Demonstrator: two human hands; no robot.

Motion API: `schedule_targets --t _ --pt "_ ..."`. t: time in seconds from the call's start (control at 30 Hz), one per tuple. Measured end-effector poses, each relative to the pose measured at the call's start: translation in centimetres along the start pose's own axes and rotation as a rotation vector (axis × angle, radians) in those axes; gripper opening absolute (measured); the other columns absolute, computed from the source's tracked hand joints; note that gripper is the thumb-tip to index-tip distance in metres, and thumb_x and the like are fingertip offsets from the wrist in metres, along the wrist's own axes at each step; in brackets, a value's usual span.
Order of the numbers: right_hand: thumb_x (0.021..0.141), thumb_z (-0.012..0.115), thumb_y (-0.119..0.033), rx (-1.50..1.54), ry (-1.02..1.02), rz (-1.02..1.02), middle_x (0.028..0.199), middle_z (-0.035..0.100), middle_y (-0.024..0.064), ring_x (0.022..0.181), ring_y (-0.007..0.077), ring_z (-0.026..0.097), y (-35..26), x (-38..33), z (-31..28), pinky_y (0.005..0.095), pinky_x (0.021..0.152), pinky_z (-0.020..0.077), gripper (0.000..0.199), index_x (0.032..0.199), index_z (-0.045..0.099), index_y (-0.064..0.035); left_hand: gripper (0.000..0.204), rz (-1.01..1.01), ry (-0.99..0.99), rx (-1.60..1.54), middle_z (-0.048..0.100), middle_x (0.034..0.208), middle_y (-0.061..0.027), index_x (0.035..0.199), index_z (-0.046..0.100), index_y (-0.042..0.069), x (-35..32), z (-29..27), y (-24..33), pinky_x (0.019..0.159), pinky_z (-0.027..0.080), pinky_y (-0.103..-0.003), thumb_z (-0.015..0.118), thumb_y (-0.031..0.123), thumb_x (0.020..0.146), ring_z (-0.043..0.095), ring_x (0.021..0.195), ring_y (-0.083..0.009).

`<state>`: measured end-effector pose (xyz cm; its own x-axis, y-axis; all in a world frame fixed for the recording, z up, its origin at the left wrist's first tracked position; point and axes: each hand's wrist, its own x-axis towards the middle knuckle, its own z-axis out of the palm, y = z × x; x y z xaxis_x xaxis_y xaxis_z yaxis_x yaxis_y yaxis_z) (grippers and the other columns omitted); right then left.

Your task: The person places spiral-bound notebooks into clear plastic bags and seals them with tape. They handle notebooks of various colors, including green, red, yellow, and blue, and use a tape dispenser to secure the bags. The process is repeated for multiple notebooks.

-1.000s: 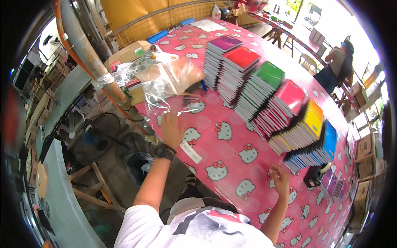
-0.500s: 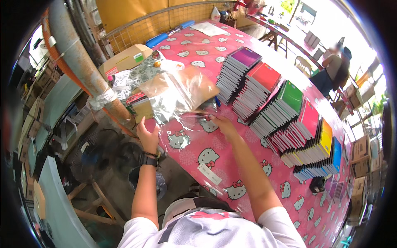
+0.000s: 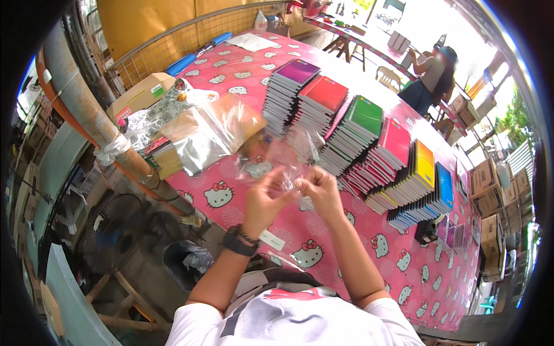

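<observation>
My left hand (image 3: 266, 199) and my right hand (image 3: 320, 191) come together over the near part of the pink table. Between them they pinch the edge of a clear plastic bag (image 3: 291, 172). The thin bag spreads away from my fingers, crumpled and glossy, and the cloth shows through it. Just beyond stand stacks of spiral notebooks: purple (image 3: 297, 72), red (image 3: 324, 92), green (image 3: 363, 115), pinkish red (image 3: 395, 141), yellow (image 3: 424, 164) and blue (image 3: 443, 187). Left of my hands lies a pile of clear plastic bags (image 3: 202, 138).
A cardboard box (image 3: 141, 98) sits at the table's far left, near a rusty post (image 3: 86, 98). A white label strip (image 3: 272, 240) lies near my left wrist. A black fan (image 3: 112, 225) stands on the floor. A person (image 3: 430, 78) is at another table, far right.
Both hands moved closer together, the left one rightward, and now pinch a clear bag held away from the pile. The view has shifted, and the person in the back has turned slightly.
</observation>
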<state>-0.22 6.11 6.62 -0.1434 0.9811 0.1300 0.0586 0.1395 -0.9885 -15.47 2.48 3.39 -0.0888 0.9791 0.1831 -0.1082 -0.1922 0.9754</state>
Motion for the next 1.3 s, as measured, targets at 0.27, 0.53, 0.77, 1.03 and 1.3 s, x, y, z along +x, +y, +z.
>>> schedule_targets --t 0.27,0.53,0.77,1.03,1.3 --pt "0.087 0.060 -0.025 0.715 0.542 0.217 0.075 0.052 -0.0010 0.076 0.0147 0.059 2.8 -8.7 -13.3 0.0245 0.053 0.0473 0.025 0.107 0.056 -0.0093 0.009 -0.031 0.011 -0.055 0.061 0.067 0.0002 0.084 0.066 0.005 0.9 0.3 -1.4 0.050 0.040 -0.021 0.064 0.014 0.085 0.052 0.059 -0.0051" --pt "0.087 0.059 -0.014 -0.381 0.928 -0.468 0.094 0.060 0.0068 0.090 0.0163 0.055 -3.9 -17.9 -23.7 0.0284 0.078 0.0436 0.008 0.091 0.058 -0.0073 0.012 0.850 0.811 0.910 0.060 0.086 -0.0085 0.093 0.063 0.004 8.4 -13.2 4.9 0.072 0.045 -0.031 0.063 0.005 0.081 0.057 0.082 -0.0230" --pt "0.066 0.063 -0.012 -1.192 -0.152 -0.506 0.113 0.055 0.0053 0.113 0.0276 0.046 -2.5 -9.3 -8.7 0.0523 0.096 0.0312 0.016 0.082 0.063 -0.0095 0.023 0.441 0.271 1.764 0.054 0.119 -0.0039 0.099 0.064 0.021 16.8 -15.4 -7.8 0.098 0.029 -0.059 0.063 0.017 0.077 0.045 0.116 -0.0244" --pt "0.086 0.056 -0.039 -0.864 -0.359 0.053 0.135 0.046 0.0090 0.131 0.0331 0.030 10.5 -11.4 -6.8 0.0623 0.104 0.0132 0.041 0.119 0.058 -0.0154 0.064 0.542 0.121 1.162 0.036 0.139 -0.0176 0.130 0.044 0.010 14.1 -12.1 -7.4 0.103 0.028 -0.050 0.067 0.015 0.071 0.032 0.127 -0.0374" --pt "0.082 0.062 -0.031 -0.829 -0.367 -0.111 0.127 0.053 0.0061 0.128 0.0303 0.037 13.6 -13.6 -8.3 0.0623 0.104 0.0130 0.041 0.118 0.058 -0.0131 0.027 0.752 -0.580 0.638 0.058 0.108 -0.0096 0.101 0.060 0.008 -2.5 6.7 -7.3 0.093 0.037 -0.044 0.061 0.014 0.074 0.052 0.107 -0.0290"
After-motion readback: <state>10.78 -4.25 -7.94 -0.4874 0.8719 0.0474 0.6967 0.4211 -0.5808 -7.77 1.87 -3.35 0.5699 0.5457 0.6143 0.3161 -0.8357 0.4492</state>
